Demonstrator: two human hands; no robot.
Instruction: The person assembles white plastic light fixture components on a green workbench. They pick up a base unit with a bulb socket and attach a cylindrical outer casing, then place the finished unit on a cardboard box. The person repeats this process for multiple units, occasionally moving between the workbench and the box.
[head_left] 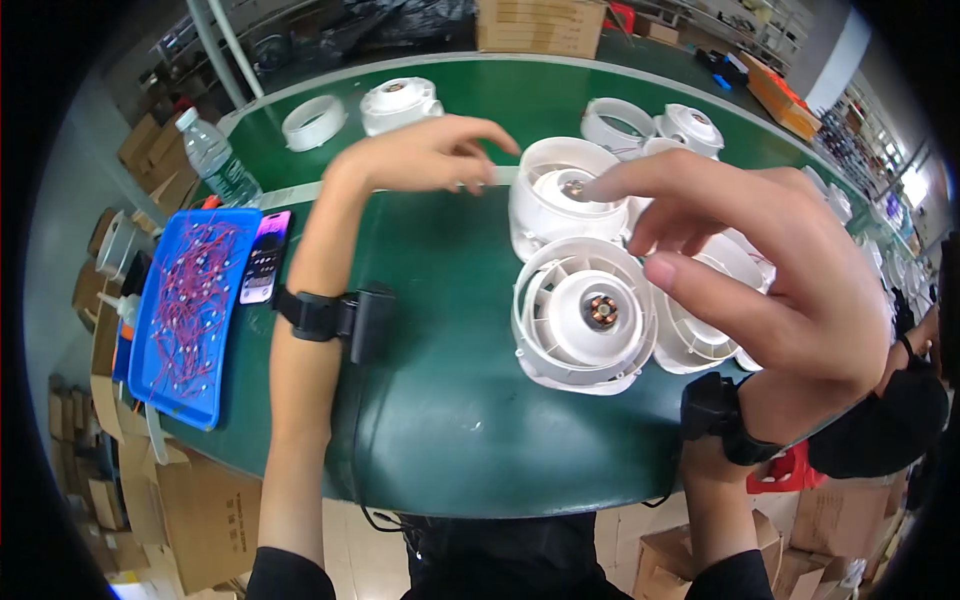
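Reaching over the green tabletop, my left hand (430, 155) has its fingers loosely apart and slightly blurred, with nothing in them. Just to its right stands a white round plastic fan housing (535, 215) with a small copper-wound motor core in the middle. My right hand (770, 250) hovers over the group of housings, thumb and forefinger spread; its forefinger tip overlaps that housing's core, and contact is unclear. Nearer me sits another white fan housing (585, 375), its copper windings (602, 311) facing up. A third housing (690, 340) is partly hidden under my right hand.
At the left lie a blue tray (150, 350) of red wires with white connectors, a phone (265, 258) and a water bottle (215, 155). More white housings (398, 103) and a white ring (314, 123) stand across the table. A person's arm (920, 335) shows at far right.
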